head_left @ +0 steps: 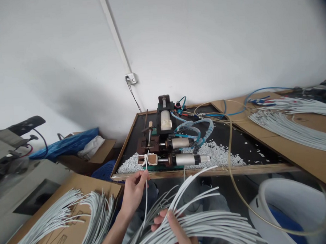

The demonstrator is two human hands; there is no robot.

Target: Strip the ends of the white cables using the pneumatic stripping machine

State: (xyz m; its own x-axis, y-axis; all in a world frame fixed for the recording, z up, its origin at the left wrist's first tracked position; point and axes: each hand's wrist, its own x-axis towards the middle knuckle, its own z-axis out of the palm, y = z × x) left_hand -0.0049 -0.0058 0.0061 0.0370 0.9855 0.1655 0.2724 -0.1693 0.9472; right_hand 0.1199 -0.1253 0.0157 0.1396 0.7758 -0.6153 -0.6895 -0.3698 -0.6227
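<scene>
White wire (146, 195) | pinched between left fingers (141, 178), extending past them | wire bundle (214, 222) | grasped in right fingers (176, 226)

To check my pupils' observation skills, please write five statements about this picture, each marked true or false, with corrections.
1. The left hand pinches a white wire. True.
2. The right hand is empty. False: it holds a bundle of wires.
3. Small white scraps lie around the machine. True.
4. The wall socket has nothing plugged in. False: a plug is in it.
5. The white tub is at the picture's upper left. False: it is at the lower right.
</scene>
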